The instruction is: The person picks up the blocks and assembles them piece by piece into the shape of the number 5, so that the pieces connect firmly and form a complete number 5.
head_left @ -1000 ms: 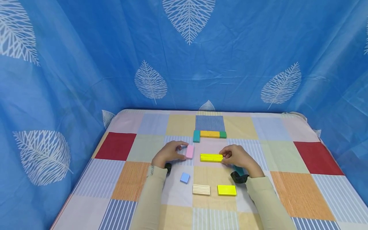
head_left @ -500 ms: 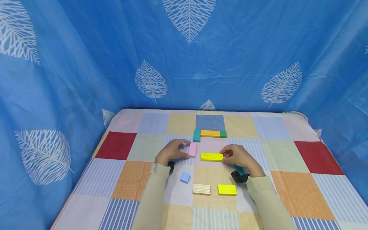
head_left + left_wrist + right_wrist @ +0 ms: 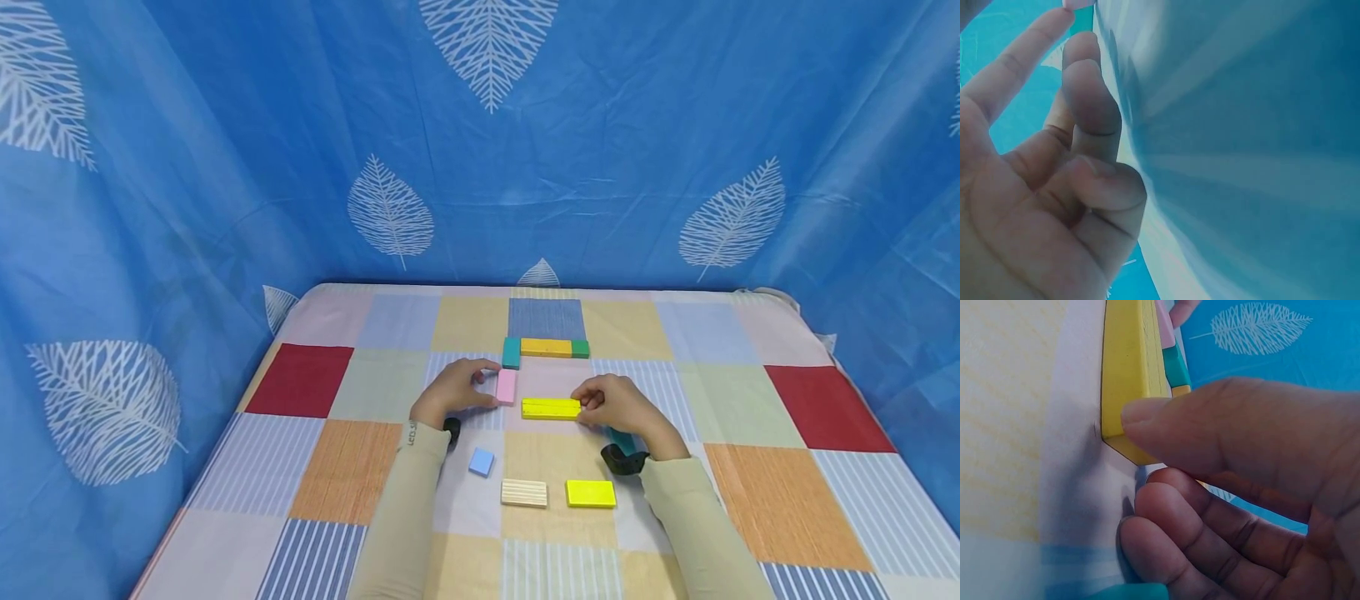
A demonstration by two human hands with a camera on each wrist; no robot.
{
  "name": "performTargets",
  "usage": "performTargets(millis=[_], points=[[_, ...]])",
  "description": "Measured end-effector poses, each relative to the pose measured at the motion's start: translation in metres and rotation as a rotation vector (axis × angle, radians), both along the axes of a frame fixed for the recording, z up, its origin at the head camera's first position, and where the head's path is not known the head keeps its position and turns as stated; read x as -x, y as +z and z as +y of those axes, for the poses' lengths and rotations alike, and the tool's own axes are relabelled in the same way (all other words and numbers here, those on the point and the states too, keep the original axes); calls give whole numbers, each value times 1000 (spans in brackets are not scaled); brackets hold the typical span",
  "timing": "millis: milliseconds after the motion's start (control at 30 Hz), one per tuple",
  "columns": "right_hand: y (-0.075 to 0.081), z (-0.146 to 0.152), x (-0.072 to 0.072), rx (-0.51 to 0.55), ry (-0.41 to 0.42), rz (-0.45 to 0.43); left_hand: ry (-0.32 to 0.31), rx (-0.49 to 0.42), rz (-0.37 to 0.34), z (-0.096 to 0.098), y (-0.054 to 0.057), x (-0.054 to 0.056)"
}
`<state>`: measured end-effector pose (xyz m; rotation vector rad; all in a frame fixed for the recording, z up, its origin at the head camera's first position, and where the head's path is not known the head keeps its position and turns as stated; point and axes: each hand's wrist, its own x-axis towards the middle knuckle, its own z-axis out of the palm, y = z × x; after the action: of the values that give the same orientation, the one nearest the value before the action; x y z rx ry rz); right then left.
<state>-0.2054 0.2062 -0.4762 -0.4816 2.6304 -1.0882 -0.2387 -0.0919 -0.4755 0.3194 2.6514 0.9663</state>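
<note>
Hands are both in use: the left hand (image 3: pixel 456 392) pinches the pink block (image 3: pixel 506 387) at its left side, forefinger towards the far end and thumb towards the near one, while the right hand (image 3: pixel 617 408) pinches the right end of the long yellow piece (image 3: pixel 551 408), its other fingers curled clear. Both pieces rest on the cloth-covered tabletop (image 3: pixel 742 400), pink to the left of yellow, with a gap between them.

They look like painted wood: probably light, stiff, hard to damage and a little slick. A seam runs along the yellow piece; if it is two slats together, which cannot be told, they might slide apart, so a grip across both long sides near the middle would seem steadier than one at the end. The pink block should suit a pinch across its narrow width.

Just beyond the pink block stands a teal block (image 3: pixel 511 353), then an orange block (image 3: pixel 546 347) and a green block (image 3: pixel 580 349) in a row. Nearer lie a blue block (image 3: pixel 481 462), a ribbed block (image 3: pixel 524 492) and a flat yellow block (image 3: pixel 590 493). No container shows.
</note>
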Motion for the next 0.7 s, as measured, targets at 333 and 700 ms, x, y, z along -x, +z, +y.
performTargets(millis=[333,700], points=[[1,0,0,5,0,-3,34,3,5,4,-2,0],[1,-1,0,3,-7,3,45,11,15,8,-1,1]])
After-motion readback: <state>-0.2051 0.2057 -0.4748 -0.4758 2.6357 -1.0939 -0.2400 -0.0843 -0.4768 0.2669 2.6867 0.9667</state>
